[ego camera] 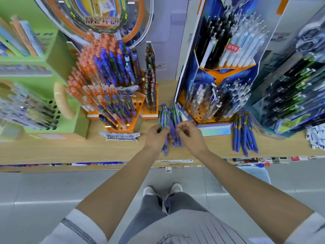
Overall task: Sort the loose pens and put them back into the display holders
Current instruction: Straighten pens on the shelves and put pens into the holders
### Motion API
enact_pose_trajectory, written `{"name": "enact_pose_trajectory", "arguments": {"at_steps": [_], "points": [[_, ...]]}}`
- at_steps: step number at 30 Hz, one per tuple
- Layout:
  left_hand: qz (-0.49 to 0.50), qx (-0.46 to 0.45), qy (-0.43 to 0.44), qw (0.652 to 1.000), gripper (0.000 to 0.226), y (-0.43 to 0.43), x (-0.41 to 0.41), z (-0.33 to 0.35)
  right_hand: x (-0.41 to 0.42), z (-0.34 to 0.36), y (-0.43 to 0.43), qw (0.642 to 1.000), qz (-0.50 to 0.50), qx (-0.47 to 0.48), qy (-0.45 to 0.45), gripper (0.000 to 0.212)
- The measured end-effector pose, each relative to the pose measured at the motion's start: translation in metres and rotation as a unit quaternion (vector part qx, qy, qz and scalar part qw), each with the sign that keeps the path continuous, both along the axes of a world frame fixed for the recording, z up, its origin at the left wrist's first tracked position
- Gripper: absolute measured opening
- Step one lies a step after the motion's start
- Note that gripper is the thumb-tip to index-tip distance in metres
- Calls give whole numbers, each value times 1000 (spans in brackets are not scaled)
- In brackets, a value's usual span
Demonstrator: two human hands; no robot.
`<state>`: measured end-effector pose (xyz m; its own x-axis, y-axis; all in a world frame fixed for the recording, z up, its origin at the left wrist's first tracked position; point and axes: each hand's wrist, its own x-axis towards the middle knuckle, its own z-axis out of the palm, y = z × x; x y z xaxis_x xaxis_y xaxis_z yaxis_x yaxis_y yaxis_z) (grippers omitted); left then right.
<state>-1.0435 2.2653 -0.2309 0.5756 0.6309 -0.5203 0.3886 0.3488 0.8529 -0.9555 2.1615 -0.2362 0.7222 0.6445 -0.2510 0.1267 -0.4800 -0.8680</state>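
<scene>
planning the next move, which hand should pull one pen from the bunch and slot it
Right hand, probably: its fingers pinch at single pens, while the left hand grips the whole purple bunch.

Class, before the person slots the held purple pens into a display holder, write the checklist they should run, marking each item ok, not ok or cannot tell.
1. Left-hand grip holds the purple pens: ok.
2. Right-hand grip pinches the same bundle: ok.
3. Bundle's pens all face one way: cannot tell.
4. Orange holder shows empty holes: ok.
5. Loose blue pens off the shelf: not ok, they lie there.
</scene>
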Motion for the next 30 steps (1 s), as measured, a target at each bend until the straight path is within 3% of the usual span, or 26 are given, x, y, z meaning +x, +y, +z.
{"name": "enact_pose_trajectory", "arguments": {"at_steps": [5, 8, 13, 17, 24, 27, 30], "points": [[41, -1, -10, 999, 17, -3, 10, 0, -1, 12, -2, 979, -3, 27, 201, 14], [70, -22, -13, 997, 8, -5, 12, 0, 0, 16, 1, 968, 6, 26, 249, 25], [58, -3, 4, 998, 10, -4, 14, 2, 3, 14, 3, 974, 28, 5, 225, 35], [-10, 75, 14, 997, 14, 2, 11, 2, 7, 12, 3, 987, 34, 0, 157, 35], [-90, 181, 96, 975, 26, 19, 17, 7, 12, 11, 16, 992, -42, 29, 112, 21], [-138, 235, 149, 950, 28, 25, 19, 10, 12, 7, 21, 996, -40, 12, 82, 28], [-155, 217, 153, 952, 23, 31, 20, 12, 9, 3, 27, 998, -35, 1, 48, 41]]}}
